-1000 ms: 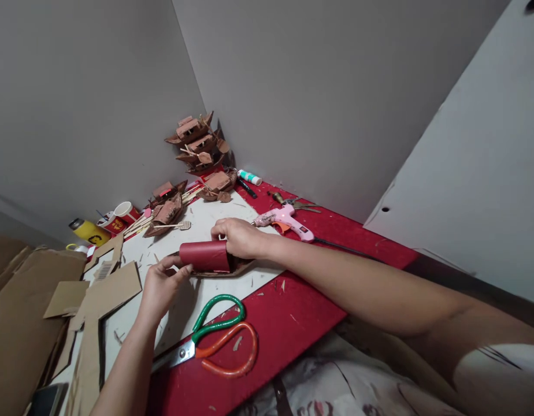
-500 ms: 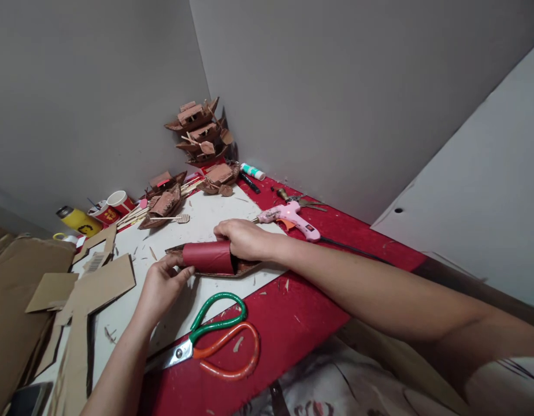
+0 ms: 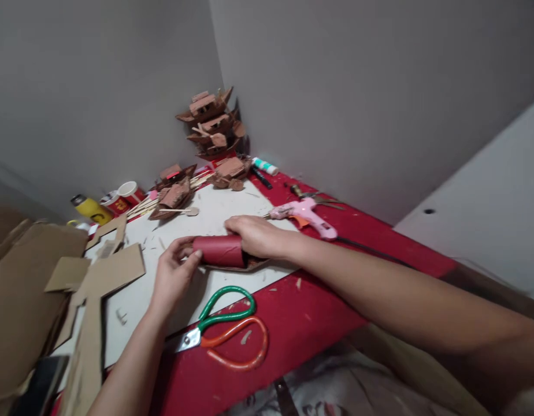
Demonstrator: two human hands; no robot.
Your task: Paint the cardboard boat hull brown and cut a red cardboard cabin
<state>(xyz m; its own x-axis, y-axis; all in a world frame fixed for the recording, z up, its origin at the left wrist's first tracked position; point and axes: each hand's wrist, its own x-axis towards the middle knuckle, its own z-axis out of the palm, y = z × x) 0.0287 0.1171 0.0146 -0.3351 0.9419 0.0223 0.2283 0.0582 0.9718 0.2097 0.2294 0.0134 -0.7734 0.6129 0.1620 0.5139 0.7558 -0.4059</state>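
A small cardboard boat (image 3: 227, 267) with a curved red cover (image 3: 218, 251) rests on the white board, between my two hands. My left hand (image 3: 175, 277) grips its left end, the thumb pressing on the red cover's edge and the fingers behind. At the other end, my right hand (image 3: 260, 237) is closed over the boat beside the cover's opening; some of its fingertips are hidden. Scissors (image 3: 223, 318) with one green and one orange handle lie in front of the boat. Just beyond my right hand lies a pink glue gun (image 3: 304, 211).
Finished brown model boats (image 3: 206, 107) are stacked in the corner, with more boats (image 3: 174, 196) along the back. Cut cardboard (image 3: 115, 268) and a large cardboard piece (image 3: 28, 294) fill the left. Behind stand a yellow bottle (image 3: 91, 209) and paper cups (image 3: 130, 193). Walls close off the back.
My left thumb has moved up from the boat's lower edge onto the red cover. My right hand keeps its hold. The whole view has shifted, so things appear farther right.
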